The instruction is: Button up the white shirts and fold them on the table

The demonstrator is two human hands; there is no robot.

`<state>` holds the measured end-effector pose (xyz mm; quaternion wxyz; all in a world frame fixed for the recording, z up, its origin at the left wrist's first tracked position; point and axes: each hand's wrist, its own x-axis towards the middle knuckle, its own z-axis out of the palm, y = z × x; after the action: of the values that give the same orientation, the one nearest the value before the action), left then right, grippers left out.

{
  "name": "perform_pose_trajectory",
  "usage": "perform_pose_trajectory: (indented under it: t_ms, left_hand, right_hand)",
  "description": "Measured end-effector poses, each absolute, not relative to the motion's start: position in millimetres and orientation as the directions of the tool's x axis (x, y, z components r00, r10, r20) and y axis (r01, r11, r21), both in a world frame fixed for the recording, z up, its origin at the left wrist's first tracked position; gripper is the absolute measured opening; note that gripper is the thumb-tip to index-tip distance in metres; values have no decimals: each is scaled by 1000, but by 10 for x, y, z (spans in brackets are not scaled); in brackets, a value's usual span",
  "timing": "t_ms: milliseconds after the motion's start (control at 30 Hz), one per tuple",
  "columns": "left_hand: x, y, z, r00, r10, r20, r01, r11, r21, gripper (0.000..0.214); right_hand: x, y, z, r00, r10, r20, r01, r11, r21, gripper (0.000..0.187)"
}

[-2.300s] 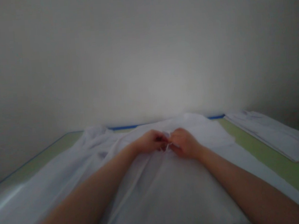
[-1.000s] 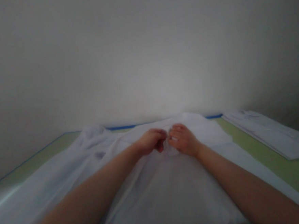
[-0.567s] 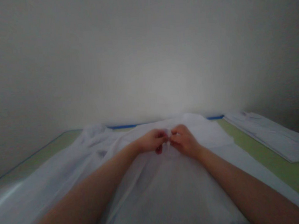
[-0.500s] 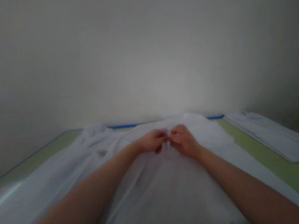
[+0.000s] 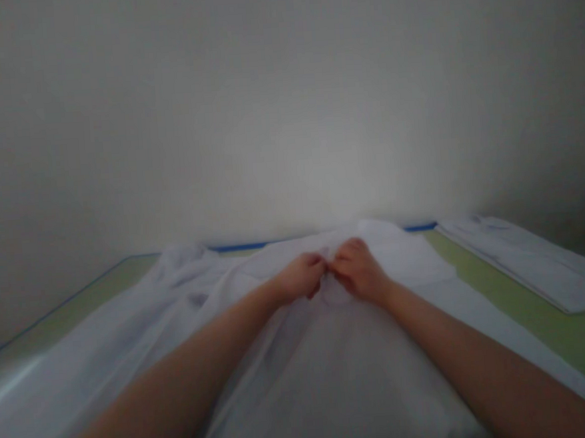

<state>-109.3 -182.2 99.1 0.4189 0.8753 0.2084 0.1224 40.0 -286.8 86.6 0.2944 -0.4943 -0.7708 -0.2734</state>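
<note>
A large sheet of thin white cloth [image 5: 342, 362], perhaps a garment, spreads over the table in front of me. Near its middle, my left hand [image 5: 304, 275] is closed with the fingertips pinched on the fabric. My right hand [image 5: 359, 271] pinches the same spot from the other side, so the fingertips of both hands almost meet. Small folds run from the pinch toward me. Blur and the fingers hide what exactly lies between the fingertips.
Folded white cloth [image 5: 531, 262] lies in a flat stack at the right. Crumpled white fabric [image 5: 186, 270] covers the left side. The green tabletop [image 5: 546, 335] has a blue edge [image 5: 244, 246], and a plain grey wall [image 5: 285, 113] rises behind it.
Both hands stay at the same place on the cloth. The left fingers have curled in more, and the right hand has shifted slightly; a rounded fold now shows below the fingertips.
</note>
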Motion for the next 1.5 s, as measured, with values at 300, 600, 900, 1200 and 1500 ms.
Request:
perform_pose_trajectory:
  t_ms: [300, 600, 900, 1200, 1500]
  left_hand:
    - [-1086, -1805, 893, 894, 445, 55, 185, -478, 859, 31]
    - [-1071, -1776, 908, 898, 424, 117, 108, -471, 876, 31]
    - [-1017, -1748, 839, 875, 428, 229, -80, -338, 938, 48]
    - [-1145, -1716, 996, 885, 312, 347, 37, -789, 614, 13]
    - [-1309, -1610, 1204, 884, 194, 427, -43, -873, 485, 14]
  right_hand:
    - [573, -2853, 978, -471, 576, 668, 874, 409, 263, 21]
    - [593, -2855, 892, -345, 541, 767, 905, 409, 119, 12]
    - [474, -2872, 841, -54, 628, 776, 934, 307, -183, 34]
    - [617, -2839, 778, -193, 756, 626, 883, 411, -224, 33]
    - [586, -2816, 787, -45, 690, 723, 783, 473, -403, 16]
